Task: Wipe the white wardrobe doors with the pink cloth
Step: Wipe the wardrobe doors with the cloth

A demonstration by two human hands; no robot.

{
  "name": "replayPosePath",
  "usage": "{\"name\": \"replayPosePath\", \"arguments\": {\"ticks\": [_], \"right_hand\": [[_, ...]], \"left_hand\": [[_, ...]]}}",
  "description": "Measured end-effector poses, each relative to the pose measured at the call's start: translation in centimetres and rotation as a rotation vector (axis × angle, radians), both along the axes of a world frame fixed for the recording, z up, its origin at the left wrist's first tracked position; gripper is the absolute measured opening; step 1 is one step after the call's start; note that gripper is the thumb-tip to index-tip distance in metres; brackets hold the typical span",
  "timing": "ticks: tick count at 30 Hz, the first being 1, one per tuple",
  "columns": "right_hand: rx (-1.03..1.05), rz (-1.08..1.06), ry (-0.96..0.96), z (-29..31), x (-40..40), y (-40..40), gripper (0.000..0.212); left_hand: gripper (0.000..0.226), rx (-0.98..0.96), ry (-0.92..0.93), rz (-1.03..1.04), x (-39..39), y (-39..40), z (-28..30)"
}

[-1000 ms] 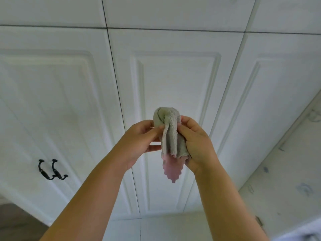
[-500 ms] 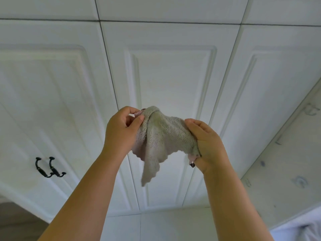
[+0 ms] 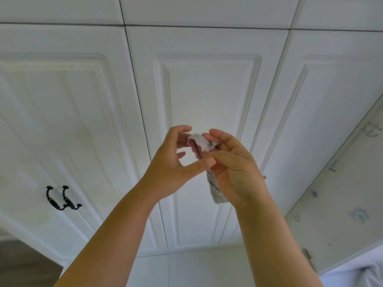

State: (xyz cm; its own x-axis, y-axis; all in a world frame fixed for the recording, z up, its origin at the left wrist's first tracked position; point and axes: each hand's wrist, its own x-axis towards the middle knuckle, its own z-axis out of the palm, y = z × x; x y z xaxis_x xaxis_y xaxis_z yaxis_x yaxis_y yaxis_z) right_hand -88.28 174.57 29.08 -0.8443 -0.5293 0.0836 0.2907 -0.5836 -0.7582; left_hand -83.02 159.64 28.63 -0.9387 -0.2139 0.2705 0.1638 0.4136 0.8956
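The pink cloth (image 3: 204,142) is bunched into a small wad and held in the air in front of the middle wardrobe door (image 3: 207,90), not touching it. Its visible face reads grey-white, with a pink tinge at the fold. One end projects above the fingers. The other end hangs as a narrow tail below the palm of the right hand (image 3: 234,168).

The right hand grips the cloth: its thumb lies across the wad and its fingers curl behind it. This grip gathers the loose fabric into a compact pad, which is judged to be preparation for wiping.

The left hand (image 3: 176,162) is just beside the right hand. Its fingers are loosely curved and spread, with the thumb extended toward the cloth. The fingertips (image 3: 185,134) are at the cloth's upper end, but the view does not show whether they pinch it or only touch it. The likely purpose is to tuck or fold that end into the pad.

Both forearms rise from the bottom of the view toward the doors, so the cloth is at working height against the central panel.

The wardrobe consists of white doors with raised panel mouldings, separated by thin dark gaps. Two black handles (image 3: 62,197) sit side by side on the doors at the left, well apart from the hands. No wiping contact exists yet. The step in hand is judged to be cloth preparation.
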Motion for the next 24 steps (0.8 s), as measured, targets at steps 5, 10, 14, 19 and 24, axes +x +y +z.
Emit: {"name": "replayPosePath", "arguments": {"ticks": [5,10,14,19,24], "right_hand": [[0.345,-0.249,0.281,0.6,0.1,0.3,0.009],[0.419,-0.465,0.301,1.4,0.7,-0.5,0.003],[0.444,-0.517,0.238,1.1,1.7,-1.9,0.019],[0.734,-0.642,0.461,0.5,3.1,-3.8,0.01],[0.909,-0.292,0.521,0.9,2.4,-4.4,0.034]], "left_hand": [[0.015,0.082,0.034,-0.063,0.2,0.0,0.2],[0.02,0.011,-0.063,-0.018,1.0,-1.4,1.0],[0.027,0.199,-0.139,0.005,1.7,-1.8,1.9],[0.027,0.496,-0.121,0.045,1.9,-3.3,2.9],[0.024,0.526,-0.1,0.009,0.8,-4.5,4.3]]}}
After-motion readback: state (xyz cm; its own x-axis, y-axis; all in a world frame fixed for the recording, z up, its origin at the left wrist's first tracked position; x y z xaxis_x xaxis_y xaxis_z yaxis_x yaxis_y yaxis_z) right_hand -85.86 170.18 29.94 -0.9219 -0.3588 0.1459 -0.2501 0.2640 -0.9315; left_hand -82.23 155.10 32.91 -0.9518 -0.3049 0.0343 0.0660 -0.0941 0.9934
